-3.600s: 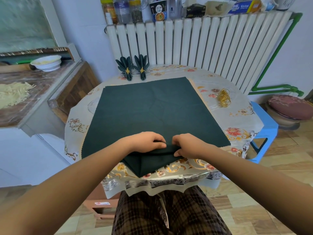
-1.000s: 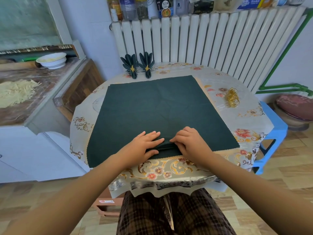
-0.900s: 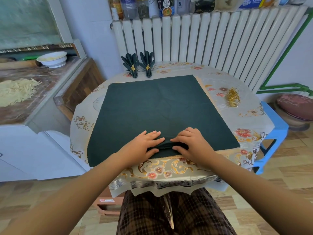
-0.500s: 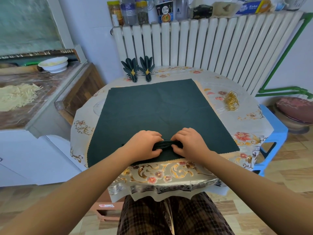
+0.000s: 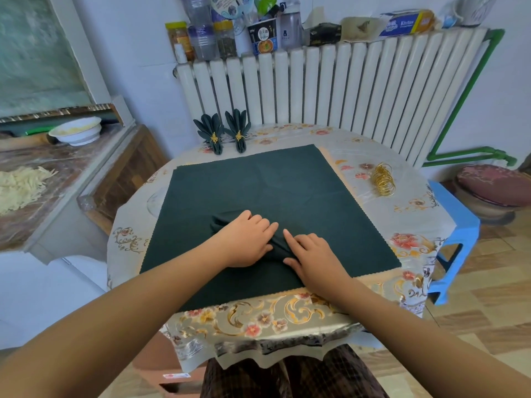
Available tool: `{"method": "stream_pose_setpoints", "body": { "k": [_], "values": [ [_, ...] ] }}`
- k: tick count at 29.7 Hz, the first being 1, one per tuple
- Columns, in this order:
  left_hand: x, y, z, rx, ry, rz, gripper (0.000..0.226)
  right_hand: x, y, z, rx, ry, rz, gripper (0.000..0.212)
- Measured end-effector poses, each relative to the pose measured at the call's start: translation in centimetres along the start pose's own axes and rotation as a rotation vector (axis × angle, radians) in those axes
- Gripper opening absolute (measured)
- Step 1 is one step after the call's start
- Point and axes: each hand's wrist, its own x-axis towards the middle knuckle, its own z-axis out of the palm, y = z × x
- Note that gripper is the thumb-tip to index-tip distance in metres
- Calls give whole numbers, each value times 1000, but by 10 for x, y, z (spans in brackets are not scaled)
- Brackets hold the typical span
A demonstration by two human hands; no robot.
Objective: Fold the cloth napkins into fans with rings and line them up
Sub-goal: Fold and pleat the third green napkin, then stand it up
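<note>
A dark green napkin (image 5: pixel 275 179) lies spread on the round table (image 5: pixel 258 317). Its near part is gathered into a narrow pleated ridge (image 5: pixel 219 222) running left to right across the cloth. My left hand (image 5: pixel 244 242) lies flat on the ridge and presses it down. My right hand (image 5: pixel 314 254) rests beside it with straight fingers; the ridge's right end lies between its forefinger and thumb. Two finished green fans (image 5: pixel 212 133) (image 5: pixel 238 130) with gold rings stand side by side at the table's far edge. Several loose gold rings (image 5: pixel 383 179) lie in a pile on the right.
A white radiator (image 5: pixel 330 87) with jars and boxes on top stands behind the table. On the left is a counter with a white bowl (image 5: pixel 77 130) and cut noodles (image 5: pixel 20 185). A blue stool (image 5: pixel 457 225) stands at the right.
The pleated ridge has grown and moved away from the near edge toward the napkin's middle. Both hands moved forward with it, and their fingers went from gripping the fold to lying flat.
</note>
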Motion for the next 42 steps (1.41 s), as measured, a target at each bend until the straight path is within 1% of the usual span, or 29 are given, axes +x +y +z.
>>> {"method": "stream_pose_setpoints", "body": {
  "k": [4,7,11,13,16,18,20,22,24,26,28,30,32,34,37,39,41,42],
  "values": [
    [-2,-4,8,11,48,63,75,2,1,4,-3,41,21,55],
    [-3,-6,12,17,104,145,77,1,2,4,-1,38,13,55],
    [-14,-12,24,-22,149,222,68,1,1,2,7,33,-6,58],
    [-20,-12,31,-12,223,237,62,2,-1,1,18,44,-8,55],
    [-21,-9,31,-7,309,223,51,3,-4,0,40,43,14,51],
    [-18,-8,30,-24,359,199,45,3,-5,-1,50,26,27,52],
    [-15,-7,28,-85,409,168,39,2,-5,-2,76,16,19,52],
    [-14,-7,26,-172,440,134,31,1,-2,-3,114,29,-8,46],
    [-12,-7,24,-303,387,93,37,2,1,-3,146,56,-7,48],
    [-12,-5,18,-492,291,-11,38,2,3,-4,226,90,21,45],
    [-8,-3,13,-694,229,-164,43,2,3,-9,397,128,118,37],
    [-2,-4,5,-843,225,-297,48,5,6,-17,505,114,258,33],
    [5,-6,-1,-904,216,-348,36,9,14,-21,485,63,320,30],
    [12,-6,-3,-911,206,-357,19,12,21,-26,442,23,337,22],
    [25,0,-5,-813,200,-337,10,13,32,-26,393,4,364,19],
    [35,5,-7,-623,126,-270,13,12,38,-23,388,-12,350,19],
    [42,7,-7,-441,57,-180,25,10,39,-20,428,-10,347,20],
    [44,6,-5,-394,35,-142,30,9,39,-19,439,-6,352,21]
  ]
}}
